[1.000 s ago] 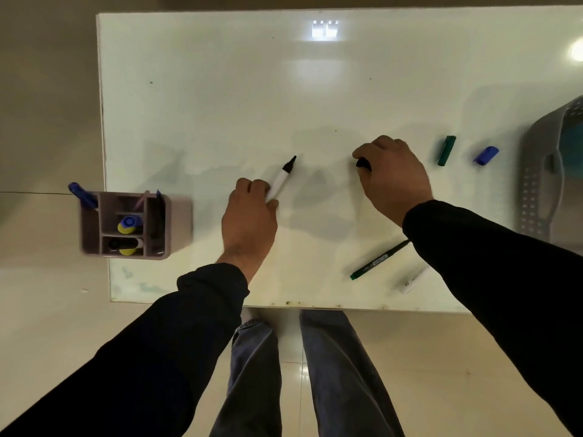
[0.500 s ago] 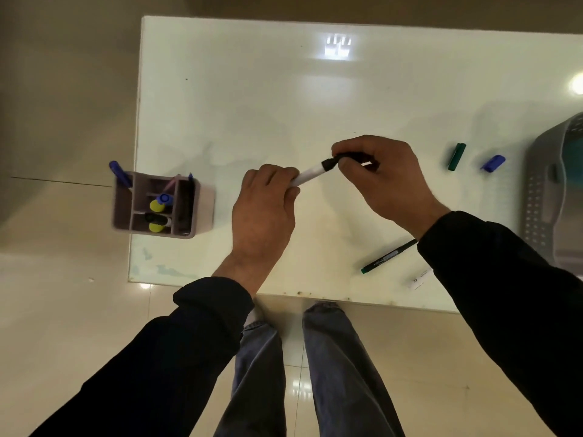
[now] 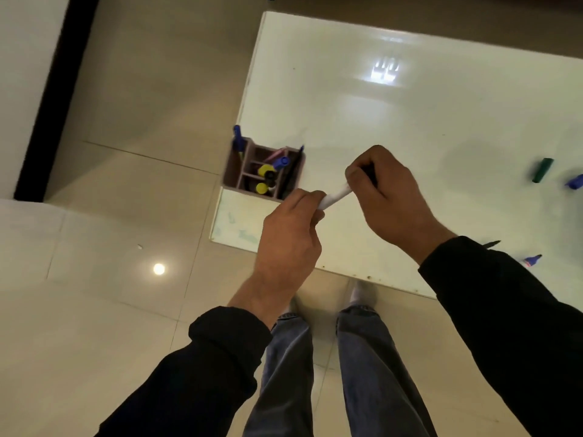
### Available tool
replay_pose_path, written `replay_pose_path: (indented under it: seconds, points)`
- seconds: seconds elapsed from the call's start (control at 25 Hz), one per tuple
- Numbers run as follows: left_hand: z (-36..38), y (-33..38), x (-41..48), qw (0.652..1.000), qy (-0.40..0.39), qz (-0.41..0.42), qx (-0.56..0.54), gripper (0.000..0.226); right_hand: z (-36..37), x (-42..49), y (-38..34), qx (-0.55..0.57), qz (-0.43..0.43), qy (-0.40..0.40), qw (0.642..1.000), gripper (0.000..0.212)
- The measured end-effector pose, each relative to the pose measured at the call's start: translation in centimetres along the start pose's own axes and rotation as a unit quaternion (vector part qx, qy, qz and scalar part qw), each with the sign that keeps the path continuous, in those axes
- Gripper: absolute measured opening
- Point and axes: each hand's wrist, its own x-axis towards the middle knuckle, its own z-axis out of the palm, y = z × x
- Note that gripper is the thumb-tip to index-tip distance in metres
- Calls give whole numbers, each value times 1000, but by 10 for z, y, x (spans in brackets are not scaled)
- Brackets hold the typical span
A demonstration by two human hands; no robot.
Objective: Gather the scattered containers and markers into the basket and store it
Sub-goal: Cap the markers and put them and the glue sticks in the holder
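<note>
Both hands hold one white marker [image 3: 336,196] above the near left part of the white table [image 3: 394,121]. My left hand [image 3: 288,234] grips its barrel. My right hand [image 3: 389,197] is closed over the black cap end. A pink compartment holder [image 3: 263,173] with several markers stands at the table's left edge, just left of my hands. A green cap [image 3: 542,169] and a blue cap [image 3: 575,181] lie at the right. A blue-tipped marker [image 3: 533,259] and a dark marker tip [image 3: 492,244] show beside my right sleeve. The basket is out of frame.
The table's near edge runs just beyond my feet, and its left edge sits beside the holder. Glossy tiled floor [image 3: 110,279] surrounds it. A dark vertical strip [image 3: 47,99] of wall or door frame stands at the far left.
My hands came together from the tabletop, and the black cap now sits on the marker's tip. My view swung left, so the basket left the frame and the holder moved toward centre.
</note>
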Motion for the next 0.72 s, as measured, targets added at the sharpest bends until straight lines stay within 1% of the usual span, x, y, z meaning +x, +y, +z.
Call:
replay_pose_path:
  seconds: [0.16, 0.36, 0.4, 0.44, 0.52, 0.56, 0.6, 0.72]
  points:
    - [-29, -24, -15, 998, 33, -48, -13, 21, 43, 4, -35, -37, -29, -6, 999, 15]
    - [-69, -64, -7, 996, 65, -53, -41, 24, 67, 12, -77, -107, -54, -94, 988, 7]
    - [-75, -75, -3, 994, 73, -65, -42, 29, 71, 15, -85, -130, -74, -89, 985, 9]
    - [-80, -85, 1, 992, 73, -92, -34, 39, 75, 18, -91, -155, -97, -69, 981, 12]
    - [-86, -105, 2, 984, 56, -167, -3, 59, 89, 27, -98, -227, -136, -24, 964, 17]
    - [-87, -113, 0, 981, 49, -190, 11, 62, 97, 33, -100, -272, -145, -17, 951, 20]
    - [-86, -119, -5, 980, 43, -195, 22, 62, 107, 39, -99, -316, -148, -25, 937, 21]
    - [-79, -130, -18, 985, 31, -164, 34, 57, 136, 55, -90, -408, -153, -64, 898, 20]
